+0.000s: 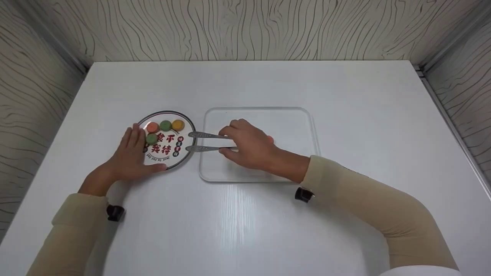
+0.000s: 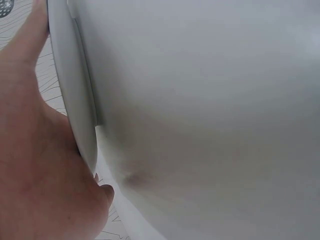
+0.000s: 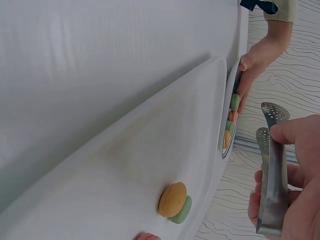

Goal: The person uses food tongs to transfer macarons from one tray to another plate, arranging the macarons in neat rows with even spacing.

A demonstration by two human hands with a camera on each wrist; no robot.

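Note:
My right hand (image 1: pixel 251 145) holds metal tongs (image 1: pixel 205 148) over the tray; their perforated tips stand apart above the plate's right rim, nothing between them. The left hand (image 1: pixel 132 161) rests against the left and lower rim of a round white plate (image 1: pixel 168 115), fingers straight, thumb stretched along the edge. Red characters are printed on it. Toward its upper left lie a pink macaron (image 1: pixel 152 127), two green macarons, one here (image 1: pixel 152 138), and a yellow macaron (image 1: pixel 178 125). The left wrist view catches the plate's edge (image 2: pixel 75 95) beside the palm.
A white rectangular tray (image 1: pixel 215 170) lies right of the plate. On it, the right wrist view shows an orange-yellow macaron (image 3: pixel 172 199) against a green macaron (image 3: pixel 182 210), and a pink macaron (image 3: pixel 148 236) at the bottom edge. Wood-patterned panels (image 1: pixel 245 30) enclose the white table (image 1: pixel 245 230).

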